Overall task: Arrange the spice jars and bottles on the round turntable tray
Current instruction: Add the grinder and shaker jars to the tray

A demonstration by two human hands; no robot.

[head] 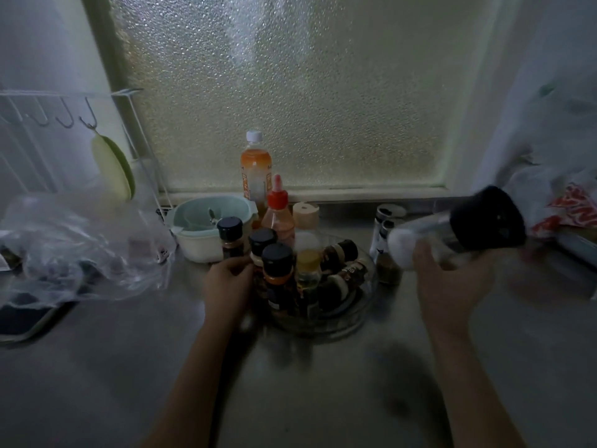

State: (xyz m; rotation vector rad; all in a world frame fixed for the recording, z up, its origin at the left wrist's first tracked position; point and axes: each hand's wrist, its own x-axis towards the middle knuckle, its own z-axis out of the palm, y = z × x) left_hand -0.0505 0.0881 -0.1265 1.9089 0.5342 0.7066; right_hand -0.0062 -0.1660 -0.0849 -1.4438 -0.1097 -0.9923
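Gripping tilted black-capped shaker [458, 226] in our right hand [449, 279], far right of turntable tray [361, 315]; our left hand [227, 282] curled against tray's left-side jars [276, 273].

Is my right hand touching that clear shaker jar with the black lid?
Touching. The head view shows the right hand wrapped around the tilted clear shaker jar with the black lid, lifted off the counter.

a home kitchen: steel counter [290, 383], frosted window [290, 92], hanging hooks [66, 119], sauce bottles [277, 218].
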